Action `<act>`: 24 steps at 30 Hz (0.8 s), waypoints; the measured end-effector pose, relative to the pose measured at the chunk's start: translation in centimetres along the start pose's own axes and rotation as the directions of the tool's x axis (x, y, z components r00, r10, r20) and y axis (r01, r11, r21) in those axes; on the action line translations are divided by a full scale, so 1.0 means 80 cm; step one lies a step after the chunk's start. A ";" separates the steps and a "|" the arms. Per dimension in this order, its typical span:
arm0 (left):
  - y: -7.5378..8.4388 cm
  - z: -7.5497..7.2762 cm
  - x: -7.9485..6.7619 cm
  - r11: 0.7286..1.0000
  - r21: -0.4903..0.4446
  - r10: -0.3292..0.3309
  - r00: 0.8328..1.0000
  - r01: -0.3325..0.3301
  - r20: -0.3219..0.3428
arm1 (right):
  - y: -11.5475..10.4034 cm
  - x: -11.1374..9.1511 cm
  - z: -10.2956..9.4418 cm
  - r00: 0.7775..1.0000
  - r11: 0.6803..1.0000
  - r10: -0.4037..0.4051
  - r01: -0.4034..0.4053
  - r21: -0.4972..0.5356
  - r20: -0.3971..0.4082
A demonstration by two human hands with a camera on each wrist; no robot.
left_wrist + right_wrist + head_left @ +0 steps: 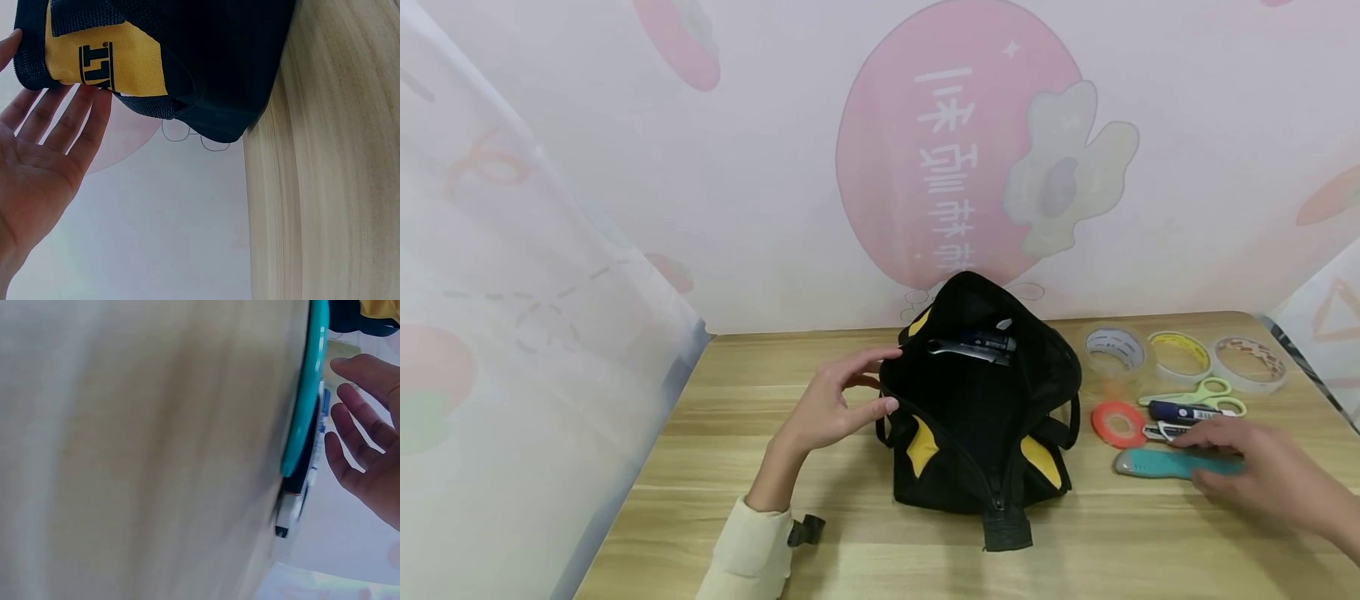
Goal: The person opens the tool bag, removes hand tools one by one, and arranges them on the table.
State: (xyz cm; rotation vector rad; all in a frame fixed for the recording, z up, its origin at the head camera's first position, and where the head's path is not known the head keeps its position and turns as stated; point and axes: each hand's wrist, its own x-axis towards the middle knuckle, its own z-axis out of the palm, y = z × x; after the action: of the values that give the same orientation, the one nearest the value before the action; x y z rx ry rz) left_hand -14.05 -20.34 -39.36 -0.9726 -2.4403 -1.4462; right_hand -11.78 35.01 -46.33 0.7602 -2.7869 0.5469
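Observation:
A black tool bag (958, 467) with yellow patches stands unzipped in the middle of the table. My left hand (835, 408) holds its left rim, thumb and fingers spread at the edge; the fingertips are partly hidden by the bag in the left wrist view. Inside the bag lie a silver tool (966, 351) and a dark blue cylinder (988, 340). At the right, my right hand (1262, 467) hovers with parted fingers over a teal utility knife (1153, 463). In the right wrist view, a gap shows between the fingers and the teal knife (306, 400).
Behind the right hand lie a box cutter (1157, 431), a dark blue tube (1180, 412), green-handled scissors (1176, 398) and a red tape roll (1101, 425). Three tape rolls, including a yellow-lined one (1198, 345), stand near the back edge. A printed curtain (760, 208) hangs behind the table.

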 end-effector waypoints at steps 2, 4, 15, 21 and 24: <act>0.000 0.000 0.000 1.000 -0.001 0.003 1.000 -0.003 -0.001 | -0.003 0.005 -0.004 1.000 1.000 -0.015 0.014 -0.018 -0.018; 0.000 0.000 0.000 1.000 -0.003 0.004 1.000 -0.004 -0.001 | -0.006 0.012 -0.008 0.998 0.999 -0.038 0.037 -0.029 -0.041; 0.000 -0.001 0.000 1.000 0.005 -0.001 1.000 0.001 -0.003 | -0.053 0.057 -0.027 0.993 0.997 -0.055 0.060 0.051 -0.108; -0.001 -0.001 0.000 1.000 0.008 0.006 1.000 -0.006 -0.006 | -0.080 0.082 -0.026 0.977 0.980 -0.130 0.152 0.127 -0.169; -0.001 -0.001 0.000 1.000 0.008 0.008 1.000 -0.008 -0.005 | -0.089 0.095 -0.028 0.966 0.972 -0.161 0.191 0.138 -0.201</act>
State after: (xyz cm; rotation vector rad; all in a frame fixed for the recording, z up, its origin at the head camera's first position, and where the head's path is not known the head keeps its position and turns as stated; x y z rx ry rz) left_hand -14.11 -20.44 -39.35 -0.9753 -2.4337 -1.4336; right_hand -14.30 26.81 -40.01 0.9261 -2.4942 0.7667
